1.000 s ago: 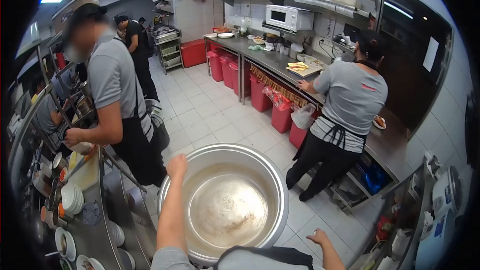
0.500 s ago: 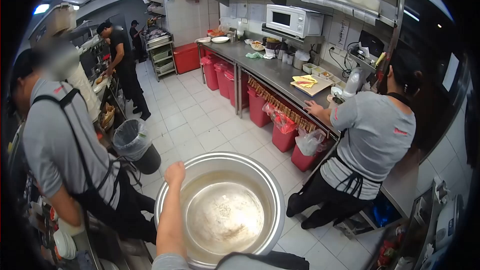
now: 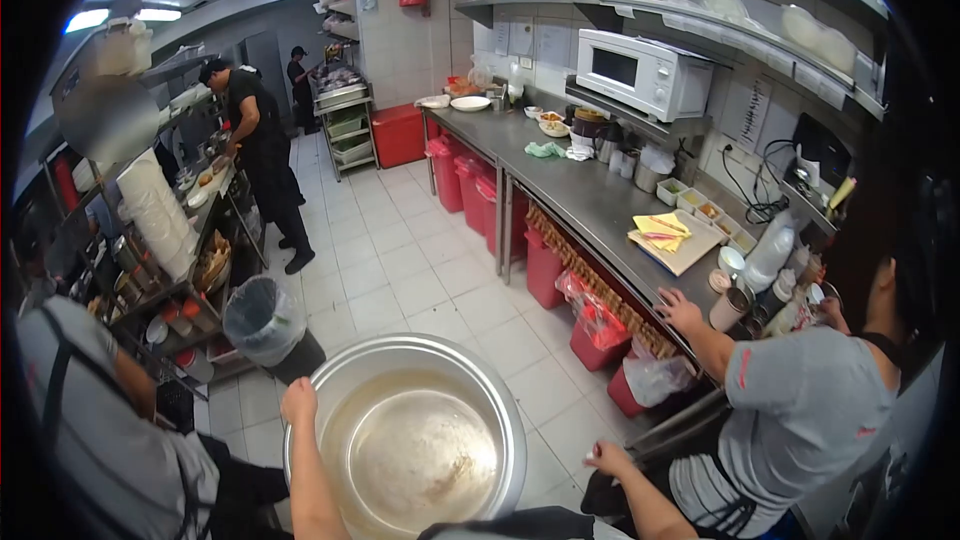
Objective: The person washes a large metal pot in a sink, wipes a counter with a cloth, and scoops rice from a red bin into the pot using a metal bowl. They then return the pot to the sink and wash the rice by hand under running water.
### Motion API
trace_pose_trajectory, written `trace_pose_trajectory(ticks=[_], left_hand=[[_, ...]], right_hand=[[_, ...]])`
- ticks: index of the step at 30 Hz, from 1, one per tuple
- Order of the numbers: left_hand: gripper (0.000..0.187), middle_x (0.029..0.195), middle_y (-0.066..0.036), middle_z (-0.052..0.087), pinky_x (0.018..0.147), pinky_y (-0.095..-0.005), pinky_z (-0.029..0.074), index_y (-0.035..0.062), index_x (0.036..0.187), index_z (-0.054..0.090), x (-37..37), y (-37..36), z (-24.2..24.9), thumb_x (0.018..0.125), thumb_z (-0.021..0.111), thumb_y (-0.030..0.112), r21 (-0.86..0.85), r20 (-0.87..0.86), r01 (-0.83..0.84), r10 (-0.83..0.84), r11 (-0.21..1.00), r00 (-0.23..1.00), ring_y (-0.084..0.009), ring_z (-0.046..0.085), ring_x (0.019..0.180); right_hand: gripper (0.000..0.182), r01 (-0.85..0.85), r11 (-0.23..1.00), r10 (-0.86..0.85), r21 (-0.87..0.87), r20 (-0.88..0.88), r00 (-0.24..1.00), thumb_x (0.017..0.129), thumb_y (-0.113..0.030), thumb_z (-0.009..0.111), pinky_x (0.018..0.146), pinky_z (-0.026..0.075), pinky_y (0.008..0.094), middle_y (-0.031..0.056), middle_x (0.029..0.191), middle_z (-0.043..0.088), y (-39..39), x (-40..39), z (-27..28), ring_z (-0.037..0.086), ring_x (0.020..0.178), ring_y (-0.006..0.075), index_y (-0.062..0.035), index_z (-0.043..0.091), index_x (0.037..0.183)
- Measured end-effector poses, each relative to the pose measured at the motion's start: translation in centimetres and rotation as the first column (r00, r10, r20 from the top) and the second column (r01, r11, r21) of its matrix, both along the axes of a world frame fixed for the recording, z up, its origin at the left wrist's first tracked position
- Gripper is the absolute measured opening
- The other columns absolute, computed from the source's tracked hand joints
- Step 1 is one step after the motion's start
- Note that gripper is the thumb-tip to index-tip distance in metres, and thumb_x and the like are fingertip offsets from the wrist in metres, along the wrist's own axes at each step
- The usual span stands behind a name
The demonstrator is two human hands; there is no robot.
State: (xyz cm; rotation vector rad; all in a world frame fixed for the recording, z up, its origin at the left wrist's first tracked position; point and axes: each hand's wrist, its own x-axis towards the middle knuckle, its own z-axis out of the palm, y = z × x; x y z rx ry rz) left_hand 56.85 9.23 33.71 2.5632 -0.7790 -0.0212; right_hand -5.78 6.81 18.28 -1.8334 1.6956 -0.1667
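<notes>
A large, wide metal pot (image 3: 425, 445) fills the lower middle of the head view. Its inside holds only a shallow film and some brownish residue over the bottom. My left hand (image 3: 299, 402) is closed over the pot's left rim. To the right of the pot, apart from it, my right hand (image 3: 608, 460) hangs in front of a co-worker's dark trousers. Its fingers are curled together, with a small pale spot at the tips that I cannot make out.
A lined trash bin (image 3: 268, 318) stands ahead on the left. Co-workers are close by on both sides, one at the left edge and one (image 3: 800, 410) at the right counter (image 3: 590, 185). Red bins (image 3: 545, 265) sit beneath it. Pale floor tiles (image 3: 385, 265) run ahead.
The view has moved forward along the aisle, with the pot lower left in it. My right hand has come into view. Both nearby co-workers now appear nearer the edges.
</notes>
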Motion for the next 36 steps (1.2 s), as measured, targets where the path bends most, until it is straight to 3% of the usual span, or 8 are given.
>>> trace_pose_trajectory(ticks=[4, 8, 10, 13, 16, 22, 28, 36], left_hand=[[0.041, 0.091, -0.017, 0.063, 0.072, -0.0468, 0.045, 0.0089, 0.090, 0.065, 4.0, -6.8, -2.4, 0.081, 0.034, 0.035, 0.024, 0.043, -0.053, 0.052, 0.998, 0.998, -0.0373, 0.059, 0.086], [0.045, 0.096, -0.019, 0.061, 0.078, -0.0455, 0.043, 0.0045, 0.093, 0.064, 4.8, -15.2, 0.1, 0.082, 0.033, 0.035, 0.059, -0.038, 0.010, -0.008, 0.998, 0.999, -0.0372, 0.057, 0.092], [0.045, 0.096, -0.020, 0.061, 0.078, -0.0452, 0.043, 0.0038, 0.093, 0.064, 5.5, -19.7, 0.5, 0.082, 0.033, 0.035, 0.070, -0.024, 0.031, -0.029, 0.997, 0.999, -0.0376, 0.057, 0.092], [0.046, 0.094, -0.021, 0.061, 0.077, -0.0462, 0.043, 0.0030, 0.092, 0.064, 6.3, -26.3, 0.6, 0.082, 0.033, 0.035, 0.059, -0.007, 0.060, -0.059, 0.996, 0.998, -0.0386, 0.057, 0.089], [0.046, 0.093, -0.021, 0.061, 0.076, -0.0470, 0.043, 0.0026, 0.092, 0.063, 7.0, -33.6, 0.9, 0.082, 0.033, 0.035, 0.044, -0.002, 0.117, -0.117, 0.992, 0.993, -0.0391, 0.057, 0.088], [0.046, 0.087, -0.020, 0.062, 0.071, -0.0493, 0.043, 0.0034, 0.088, 0.063, 9.5, -42.2, 0.9, 0.083, 0.032, 0.036, -0.028, 0.068, 0.053, -0.051, 0.998, 0.996, -0.0405, 0.057, 0.083], [0.047, 0.087, -0.020, 0.062, 0.072, -0.0482, 0.043, 0.0035, 0.087, 0.063, 11.9, -45.2, 1.7, 0.082, 0.032, 0.038, -0.061, 0.068, -0.104, 0.108, 0.993, 0.992, -0.0401, 0.058, 0.083], [0.045, 0.092, -0.020, 0.062, 0.074, -0.0475, 0.044, 0.0047, 0.096, 0.062, 19.7, -55.5, -0.6, 0.081, 0.033, 0.036, 0.062, 0.037, -0.184, 0.182, 0.981, 0.983, -0.0400, 0.058, 0.085]], right_hand=[[0.037, 0.025, 0.978, 0.008, -0.205, 0.159, 0.987, 0.060, -0.031, 0.076, 0.063, 0.045, 0.0369, 0.0140, 0.074, 0.059, -11.8, 5.8, 4.3, 0.057, 0.071, 0.0295, -0.0051, 0.053, 0.075], [0.033, 0.019, 0.960, 0.031, -0.281, 0.172, 0.985, 0.060, -0.025, 0.077, 0.066, 0.046, 0.0351, 0.0143, 0.075, 0.060, -20.4, 7.4, 7.9, 0.059, 0.072, 0.0293, -0.0040, 0.056, 0.076], [0.031, 0.113, 0.913, -0.043, -0.393, 0.182, 0.982, 0.061, -0.023, 0.076, 0.063, 0.047, 0.0330, 0.0115, 0.072, 0.061, -24.9, 6.7, 10.0, 0.060, 0.068, 0.0226, -0.0041, 0.058, 0.076], [0.029, 0.264, 0.814, -0.157, -0.518, 0.241, 0.958, 0.059, -0.017, 0.075, 0.064, 0.047, 0.0338, 0.0133, 0.076, 0.061, -31.5, 5.5, 18.4, 0.060, 0.070, 0.0256, -0.0036, 0.059, 0.080], [0.027, 0.356, 0.643, -0.224, -0.679, 0.278, 0.934, 0.060, -0.011, 0.073, 0.068, 0.046, 0.0343, 0.0157, 0.078, 0.059, -39.9, 2.4, 24.6, 0.059, 0.076, 0.0293, -0.0030, 0.059, 0.082], [0.027, 0.107, 0.129, -0.314, -0.986, 0.062, 0.947, 0.064, -0.010, 0.070, 0.066, 0.043, 0.0362, 0.0093, 0.091, 0.057, -55.7, -2.5, 36.4, 0.056, 0.082, 0.0282, -0.0057, 0.054, 0.086], [0.023, -0.044, 0.046, -0.756, -0.998, -0.063, 0.652, 0.068, -0.019, 0.068, 0.088, 0.033, 0.0441, 0.0009, 0.101, 0.056, -67.0, -6.7, 40.1, 0.052, 0.096, 0.0203, -0.0125, 0.056, 0.088], [0.037, 0.053, 0.065, -0.965, -0.996, -0.050, 0.258, 0.081, -0.034, 0.055, 0.092, 0.030, 0.0448, -0.0015, 0.136, 0.033, -70.3, -5.3, 38.0, 0.042, 0.112, 0.0247, -0.0139, 0.055, 0.113]])
